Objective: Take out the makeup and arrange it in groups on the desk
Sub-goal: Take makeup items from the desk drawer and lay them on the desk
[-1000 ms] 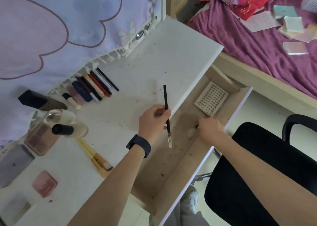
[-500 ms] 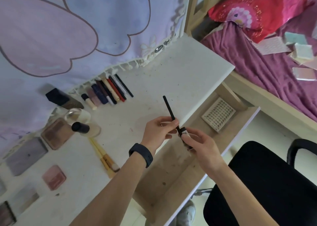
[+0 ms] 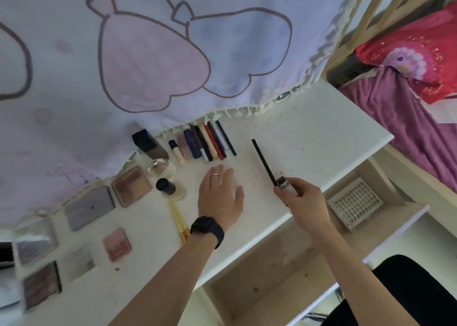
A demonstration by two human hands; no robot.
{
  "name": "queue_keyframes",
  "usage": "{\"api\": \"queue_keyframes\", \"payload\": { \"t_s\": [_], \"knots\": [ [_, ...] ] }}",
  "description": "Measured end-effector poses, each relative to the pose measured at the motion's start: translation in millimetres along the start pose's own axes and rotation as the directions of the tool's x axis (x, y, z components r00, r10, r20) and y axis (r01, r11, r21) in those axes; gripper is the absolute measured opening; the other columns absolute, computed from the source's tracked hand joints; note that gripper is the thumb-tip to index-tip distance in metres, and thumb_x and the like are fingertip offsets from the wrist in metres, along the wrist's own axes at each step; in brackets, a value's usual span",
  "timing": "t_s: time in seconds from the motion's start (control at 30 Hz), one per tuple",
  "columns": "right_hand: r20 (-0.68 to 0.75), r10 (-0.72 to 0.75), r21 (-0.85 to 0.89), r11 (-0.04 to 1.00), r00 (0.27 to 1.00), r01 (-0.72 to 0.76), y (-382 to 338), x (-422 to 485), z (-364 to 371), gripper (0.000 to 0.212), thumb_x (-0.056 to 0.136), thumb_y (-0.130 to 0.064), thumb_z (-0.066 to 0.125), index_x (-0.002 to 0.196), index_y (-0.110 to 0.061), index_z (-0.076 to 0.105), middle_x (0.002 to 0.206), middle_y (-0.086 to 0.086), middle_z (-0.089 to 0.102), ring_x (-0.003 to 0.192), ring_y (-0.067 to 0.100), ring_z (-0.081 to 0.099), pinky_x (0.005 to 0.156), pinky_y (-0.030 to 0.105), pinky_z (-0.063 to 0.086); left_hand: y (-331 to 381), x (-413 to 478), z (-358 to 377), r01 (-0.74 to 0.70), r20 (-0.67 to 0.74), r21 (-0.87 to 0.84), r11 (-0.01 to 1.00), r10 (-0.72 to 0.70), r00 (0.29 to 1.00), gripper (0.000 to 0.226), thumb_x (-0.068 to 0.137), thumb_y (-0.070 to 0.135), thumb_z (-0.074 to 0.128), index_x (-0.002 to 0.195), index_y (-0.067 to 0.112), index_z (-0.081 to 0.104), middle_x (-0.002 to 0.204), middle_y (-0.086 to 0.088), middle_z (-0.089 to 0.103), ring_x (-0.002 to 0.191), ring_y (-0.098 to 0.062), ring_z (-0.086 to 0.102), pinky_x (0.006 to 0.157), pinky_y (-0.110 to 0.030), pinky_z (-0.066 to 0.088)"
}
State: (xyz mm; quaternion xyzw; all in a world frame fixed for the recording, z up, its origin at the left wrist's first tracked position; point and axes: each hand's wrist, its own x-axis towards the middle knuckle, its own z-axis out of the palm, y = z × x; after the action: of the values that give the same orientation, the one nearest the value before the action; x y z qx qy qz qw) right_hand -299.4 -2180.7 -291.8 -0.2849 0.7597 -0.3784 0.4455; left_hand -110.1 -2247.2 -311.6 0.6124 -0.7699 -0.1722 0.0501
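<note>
My right hand (image 3: 303,199) grips a thin black makeup pencil (image 3: 264,162) and a small white tube (image 3: 284,183) above the white desk (image 3: 309,137). The pencil points up and left from my fingers. My left hand (image 3: 220,197) lies flat on the desk, fingers straight, just below a row of several pencils and lip sticks (image 3: 205,143) lined up under the curtain edge. Left of that row stand bottles (image 3: 165,177), two yellow-handled brushes (image 3: 179,220) and several palettes (image 3: 131,186).
The open wooden drawer (image 3: 284,264) below the desk edge holds a white sheet of small studs (image 3: 354,203). A printed curtain (image 3: 148,53) hangs over the desk's back. A black chair (image 3: 408,293) is at the lower right; a bed with a purple blanket (image 3: 405,117) at the right.
My left hand let go of the black pencil and moved left to lie flat on the desk. My right hand took the pencil together with the small tube and lifted both from the drawer over the desk.
</note>
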Motion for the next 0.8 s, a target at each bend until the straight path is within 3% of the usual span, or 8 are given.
{"api": "queue_keyframes", "payload": {
  "t_s": [0.1,0.2,0.37,0.5,0.6,0.7,0.77,0.8],
  "knots": [
    [0.006,-0.087,-0.114,0.99,0.996,0.087,-22,25,17,0.015,0.086,-0.033,0.076,0.097,-0.041,0.069,0.075,-0.019,0.07,0.075,-0.006,0.063,0.053,0.005,0.043,-10,3,11,-0.009,0.068,0.03,1.0,0.007,0.998,0.061,0.101,0.048,0.034,0.158,0.027,0.021,0.168,0.0,0.004,0.154,-0.022,0.001,0.124,-0.042,0.004],
    [0.033,-0.159,-0.216,0.963,0.987,0.163,-46,51,35,0.017,0.086,-0.03,0.074,0.102,-0.036,0.072,0.075,-0.021,0.067,0.067,-0.002,0.062,0.051,0.006,0.041,-11,0,20,-0.024,0.077,0.067,0.997,0.019,0.997,0.063,0.103,0.051,0.02,0.16,0.03,0.003,0.166,0.006,-0.017,0.153,-0.02,-0.015,0.122,-0.042,-0.01],
    [0.12,-0.254,-0.359,0.89,0.96,0.28,-76,89,65,0.022,0.089,-0.024,0.07,0.111,-0.024,0.074,0.078,-0.012,0.066,0.069,0.007,0.058,0.054,0.004,0.038,-12,-2,22,-0.022,0.05,0.093,0.995,0.017,0.999,0.063,0.101,0.05,0.015,0.16,0.03,0.001,0.165,0.007,-0.018,0.152,-0.018,-0.018,0.123,-0.043,-0.011],
    [0.176,-0.299,-0.378,0.859,0.938,0.345,-93,108,84,0.022,0.09,-0.027,0.068,0.111,-0.024,0.073,0.084,-0.009,0.066,0.078,0.012,0.058,0.062,0.007,0.036,-12,-2,22,-0.018,0.043,0.075,0.997,0.015,0.999,0.064,0.101,0.05,0.02,0.16,0.03,0.005,0.166,0.007,-0.016,0.152,-0.017,-0.018,0.123,-0.042,-0.012],
    [0.153,-0.278,-0.377,0.87,0.948,0.316,-97,115,89,0.002,0.09,-0.031,0.065,0.088,-0.031,0.066,0.068,-0.015,0.062,0.07,0.01,0.056,0.057,0.005,0.037,-13,-1,23,-0.021,0.043,0.089,0.996,0.017,0.999,0.065,0.1,0.05,0.021,0.16,0.029,0.005,0.166,0.006,-0.016,0.152,-0.018,-0.019,0.123,-0.043,-0.011],
    [0.105,-0.253,-0.381,0.883,0.962,0.274,-95,122,89,0.016,0.088,-0.031,0.062,0.073,-0.025,0.061,0.053,-0.014,0.055,0.065,0.013,0.055,0.056,0.018,0.036,-13,-1,23,-0.028,0.027,0.079,0.996,0.026,0.999,0.066,0.099,0.05,0.022,0.16,0.028,0.01,0.167,0.005,-0.012,0.153,-0.019,-0.015,0.123,-0.044,-0.01],
    [0.113,-0.24,-0.402,0.876,0.964,0.265,-97,124,90,0.012,0.09,-0.03,0.062,0.094,-0.022,0.071,0.071,-0.014,0.062,0.078,0.016,0.06,0.066,0.019,0.04,-12,-1,23,-0.031,0.015,0.07,0.997,0.03,0.999,0.066,0.098,0.05,0.022,0.16,0.027,0.014,0.167,0.004,-0.009,0.154,-0.02,-0.012,0.123,-0.045,-0.01],
    [0.12,-0.237,-0.409,0.873,0.964,0.266,-99,125,91,0.023,0.092,-0.029,0.063,0.112,-0.02,0.071,0.087,-0.011,0.066,0.088,0.015,0.06,0.077,0.019,0.041,-12,-1,22,-0.032,0.011,0.068,0.997,0.031,0.999,0.066,0.098,0.05,0.022,0.16,0.027,0.015,0.168,0.003,-0.007,0.154,-0.021,-0.01,0.123,-0.045,-0.01]
  ]
}}
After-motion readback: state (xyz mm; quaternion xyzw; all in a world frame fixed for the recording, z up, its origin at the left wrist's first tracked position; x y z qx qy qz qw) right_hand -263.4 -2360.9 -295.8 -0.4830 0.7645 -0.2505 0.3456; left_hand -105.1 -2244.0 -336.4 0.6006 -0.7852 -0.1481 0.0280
